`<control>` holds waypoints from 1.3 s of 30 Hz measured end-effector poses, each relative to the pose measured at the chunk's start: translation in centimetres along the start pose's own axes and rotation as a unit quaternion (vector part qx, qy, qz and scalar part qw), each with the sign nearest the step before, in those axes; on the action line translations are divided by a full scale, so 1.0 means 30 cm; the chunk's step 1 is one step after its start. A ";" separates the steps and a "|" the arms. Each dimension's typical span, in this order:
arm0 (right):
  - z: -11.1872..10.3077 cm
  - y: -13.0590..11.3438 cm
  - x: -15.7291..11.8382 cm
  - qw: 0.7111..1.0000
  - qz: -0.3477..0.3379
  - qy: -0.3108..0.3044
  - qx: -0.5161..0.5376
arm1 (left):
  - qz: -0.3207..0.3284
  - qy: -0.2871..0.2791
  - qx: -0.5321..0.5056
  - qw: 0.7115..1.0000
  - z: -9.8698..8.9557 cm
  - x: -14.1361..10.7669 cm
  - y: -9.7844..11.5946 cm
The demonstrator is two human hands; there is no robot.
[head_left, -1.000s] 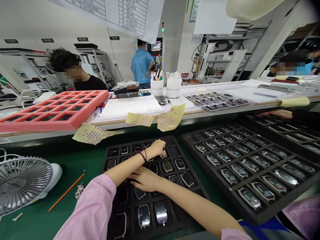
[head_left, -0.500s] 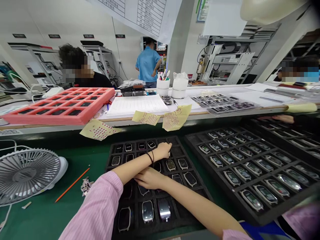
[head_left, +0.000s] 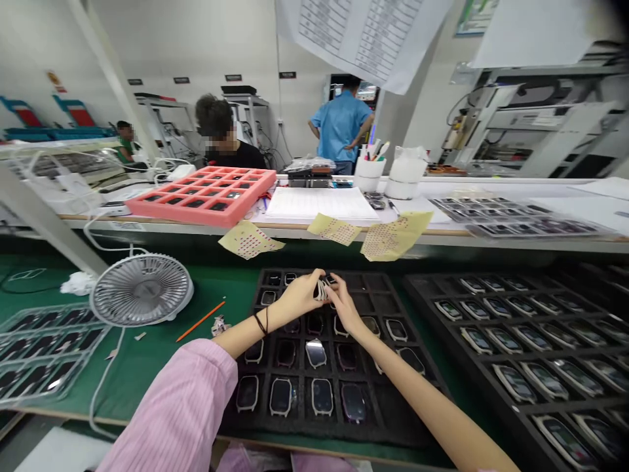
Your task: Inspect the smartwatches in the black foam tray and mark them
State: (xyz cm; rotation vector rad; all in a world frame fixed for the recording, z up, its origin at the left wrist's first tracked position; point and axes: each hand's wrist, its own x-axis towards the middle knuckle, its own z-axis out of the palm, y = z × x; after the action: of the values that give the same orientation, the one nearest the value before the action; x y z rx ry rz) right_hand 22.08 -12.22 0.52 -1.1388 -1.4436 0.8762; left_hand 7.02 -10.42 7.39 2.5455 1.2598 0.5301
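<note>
My left hand (head_left: 305, 292), with a dark band at its wrist, grips a small stack of pale watch frames (head_left: 321, 290) above the far part of a black foam tray (head_left: 400, 416). From the other side, my right hand (head_left: 345, 307) has its fingers closed on the same stack; fingers partly hide it. Below both hands, the tray's compartments hold several watch faces with dark screens, such as a silver-rimmed one (head_left: 322, 396) near the front. Some compartments at the back right hold nothing.
Another black tray (head_left: 427, 286) of watch faces lies to the right. On the left are a fan (head_left: 142, 288), an orange stick (head_left: 200, 321) and a clear tray (head_left: 93, 351). A shelf ahead bears a pink foam tray (head_left: 196, 213), papers and a pen cup (head_left: 368, 174).
My arms were crossed and are now uncrossed. My right hand has come from beneath my left arm to meet my left hand at the stack of frames. The view has swung left.
</note>
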 end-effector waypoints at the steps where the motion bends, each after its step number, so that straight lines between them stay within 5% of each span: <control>1: 0.034 -0.005 0.001 0.996 0.041 -0.072 0.042 | -0.009 0.004 0.003 1.000 -0.006 -0.041 -0.006; 4: 0.143 -0.029 -0.021 0.964 0.118 -0.209 0.111 | -0.047 0.012 0.018 0.999 -0.008 -0.153 -0.019; 10: 0.332 -0.086 -0.054 0.948 0.148 -0.229 0.164 | -0.134 0.026 0.065 0.988 -0.016 -0.311 -0.059; 14: 0.404 -0.092 -0.066 0.925 0.185 -0.247 0.220 | -0.136 0.033 0.013 0.990 -0.070 -0.406 -0.120; 19: 0.392 -0.066 -0.057 0.826 0.297 -0.251 0.408 | -0.149 0.041 0.011 0.988 -0.144 -0.536 -0.274; 23: 0.376 -0.050 -0.044 0.798 0.316 -0.248 0.449 | -0.193 -0.002 0.080 0.978 -0.127 -0.595 -0.380; 32: 0.379 -0.057 -0.052 0.798 0.321 -0.236 0.451 | -0.247 0.020 0.054 0.967 -0.085 -0.598 -0.420; 39: 0.379 -0.058 -0.054 0.799 0.314 -0.239 0.454 | -0.253 0.090 -0.061 0.961 -0.113 -0.557 -0.350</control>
State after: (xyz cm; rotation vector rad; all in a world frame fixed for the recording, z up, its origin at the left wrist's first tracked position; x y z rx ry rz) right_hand 10.58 -13.61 -0.37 -0.6252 -0.7464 2.1610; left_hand -11.24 -17.38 3.00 1.9959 1.7974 0.7009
